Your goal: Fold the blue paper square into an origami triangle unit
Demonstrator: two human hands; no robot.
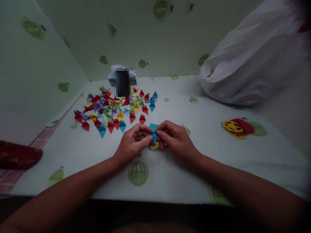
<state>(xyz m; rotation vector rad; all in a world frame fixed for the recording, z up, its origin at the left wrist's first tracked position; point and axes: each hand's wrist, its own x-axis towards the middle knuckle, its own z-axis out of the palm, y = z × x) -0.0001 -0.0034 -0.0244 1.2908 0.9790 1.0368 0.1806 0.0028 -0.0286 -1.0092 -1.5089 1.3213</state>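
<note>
A small piece of folded blue paper (154, 128) is pinched between my two hands above the middle of the table. My left hand (134, 139) grips its left side, with the thumb in front and the fingers curled behind. On its right side, the thumb and fingertips of my right hand (176, 136) press together on the paper's edge. Something yellow (154, 146) shows just under the hands, mostly hidden. Beyond my left hand lies a spread of folded paper pieces (116, 123) in red, blue, yellow, green and purple, each with pointed tips.
A tissue box (133, 77) stands at the back, behind a blurred dark rectangle. The white plastic bag (233, 71) fills the back right. Red and yellow cut-out pieces (236, 127) lie at right, and a red item with gold marks (19, 156) lies at the left edge.
</note>
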